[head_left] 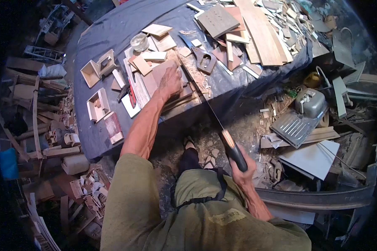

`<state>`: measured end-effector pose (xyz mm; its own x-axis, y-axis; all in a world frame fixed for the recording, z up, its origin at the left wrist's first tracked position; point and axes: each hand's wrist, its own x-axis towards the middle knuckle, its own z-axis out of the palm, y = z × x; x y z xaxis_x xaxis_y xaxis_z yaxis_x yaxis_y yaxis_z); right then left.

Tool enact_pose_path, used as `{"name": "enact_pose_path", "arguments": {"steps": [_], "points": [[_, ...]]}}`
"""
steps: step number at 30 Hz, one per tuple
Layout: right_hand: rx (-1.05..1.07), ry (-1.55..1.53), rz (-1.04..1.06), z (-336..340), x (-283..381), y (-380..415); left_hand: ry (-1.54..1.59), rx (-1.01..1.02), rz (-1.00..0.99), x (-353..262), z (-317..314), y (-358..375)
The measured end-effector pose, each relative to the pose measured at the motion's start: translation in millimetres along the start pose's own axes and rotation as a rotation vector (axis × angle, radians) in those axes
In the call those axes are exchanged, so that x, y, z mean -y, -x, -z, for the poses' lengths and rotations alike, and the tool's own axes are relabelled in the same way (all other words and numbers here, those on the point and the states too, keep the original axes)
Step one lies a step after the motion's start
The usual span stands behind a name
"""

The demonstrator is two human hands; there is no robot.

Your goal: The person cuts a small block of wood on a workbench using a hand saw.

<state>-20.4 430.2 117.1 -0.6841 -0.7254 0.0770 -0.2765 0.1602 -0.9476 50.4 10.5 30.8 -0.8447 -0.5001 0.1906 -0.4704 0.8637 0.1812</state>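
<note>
A long thin saw [214,113] with a black handle runs up from my right hand [244,167], whose fingers are wrapped round the handle. Its far end lies beside a stack of wood at the table's near edge. My left hand [171,80] presses on a brown board [155,74] there, fingers curled in close to the blade; what they grip is hard to make out. Sawdust lies round the far part of the blade. A plane-like tool with a dark wooden handle [204,61] rests just right of the blade.
The cloth-covered table [113,37] holds open wooden boxes [98,104], red-handled pliers [132,96], a glass jar [139,42] and long boards [264,37]. A metal sink [310,102] and a white panel [312,158] stand on the right. Scrap wood covers the floor at left.
</note>
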Motion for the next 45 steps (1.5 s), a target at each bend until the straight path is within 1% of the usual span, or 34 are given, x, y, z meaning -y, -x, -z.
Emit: {"name": "enact_pose_path", "arguments": {"steps": [2, 5, 6, 8, 9, 10, 11, 14, 16, 17, 19, 22, 23, 26, 29, 30, 33, 36, 37, 38, 39, 40, 41, 43, 44, 45], "points": [[0.038, -0.032, -0.055, -16.2, 8.4, -30.5, 0.013, -0.004, 0.003, 2.1, -0.8, -0.3], [0.026, -0.064, -0.119, -17.8, 4.2, -31.9, 0.024, 0.104, 0.050, -5.3, 13.7, -2.5], [0.039, -0.080, -0.114, -10.3, 3.6, -20.9, 0.024, 0.083, 0.045, -5.9, 12.2, -2.8], [0.013, 0.021, -0.034, 6.1, -6.0, 10.6, 0.022, 0.037, 0.046, -3.5, 6.9, -1.2], [0.003, 0.086, -0.005, 10.6, -4.8, 16.3, 0.020, 0.057, 0.069, -6.1, 9.5, 0.2], [0.012, 0.040, -0.021, 8.1, -4.8, 15.2, 0.019, 0.083, 0.086, -9.4, 13.3, 1.0], [0.016, -0.005, -0.031, 2.7, -3.8, 6.9, 0.016, 0.102, 0.098, -12.7, 17.1, -1.8], [0.046, -0.064, -0.084, -18.4, 12.3, -36.1, -0.053, 0.143, 0.029, -4.8, 13.4, -5.4], [0.061, -0.039, -0.108, -21.5, 15.0, -41.1, -0.016, 0.122, 0.072, -5.7, 10.7, -1.8], [0.044, -0.076, -0.049, -18.9, 11.2, -32.2, 0.005, 0.102, 0.092, -6.2, 9.9, -4.5], [0.012, -0.029, -0.044, -3.6, 1.5, -2.4, -0.018, 0.042, 0.035, -1.9, 7.1, -5.9], [-0.036, 0.066, 0.155, 10.0, -1.8, 14.8, -0.036, 0.011, 0.004, 0.1, 3.2, 3.7], [-0.031, 0.056, 0.131, 6.0, -0.6, 9.0, -0.040, 0.000, -0.003, -0.9, 3.2, 1.2], [0.011, -0.014, 0.035, -20.7, 21.8, -35.5, -0.045, 0.070, 0.086, 0.2, 4.3, -4.3], [0.057, -0.052, -0.185, -10.0, 16.7, -26.0, -0.073, 0.167, 0.079, -8.6, 22.3, -5.2], [0.014, 0.002, -0.034, -5.3, 16.2, -16.8, -0.142, 0.007, -0.012, 9.6, -7.9, -4.0], [-0.005, -0.022, -0.144, 13.1, 10.6, 18.6, -0.052, 0.098, 0.032, 0.4, 12.3, -2.6], [-0.009, -0.049, -0.194, 12.3, 4.8, 22.4, -0.033, 0.028, 0.005, 6.9, 1.9, -8.1], [-0.024, -0.024, -0.116, 7.6, 8.4, 16.2, -0.025, 0.006, -0.003, 3.8, 7.0, -4.2], [-0.041, 0.001, -0.038, -1.7, 14.5, 1.4, -0.008, 0.033, 0.041, -1.1, 10.7, -2.7], [-0.060, 0.027, 0.035, -9.7, 19.6, -11.9, -0.008, 0.032, 0.044, -1.1, 9.3, -0.9], [-0.071, -0.002, 0.097, -17.7, 15.7, -25.2, -0.010, 0.027, 0.044, 0.3, 8.3, -2.6], [-0.056, -0.016, 0.074, -18.3, 16.1, -30.1, -0.015, 0.021, 0.046, 2.8, 8.3, -4.0], [-0.026, -0.038, 0.020, -15.5, 19.8, -33.6, -0.016, 0.111, 0.083, -1.6, 21.8, -8.0], [0.041, 0.017, -0.053, -8.1, 29.7, -31.4, -0.014, 0.160, 0.097, -6.6, 26.7, -8.2], [0.023, 0.011, -0.030, -6.9, 28.4, -29.4, -0.015, 0.118, 0.089, -5.4, 24.0, -11.5]]}}
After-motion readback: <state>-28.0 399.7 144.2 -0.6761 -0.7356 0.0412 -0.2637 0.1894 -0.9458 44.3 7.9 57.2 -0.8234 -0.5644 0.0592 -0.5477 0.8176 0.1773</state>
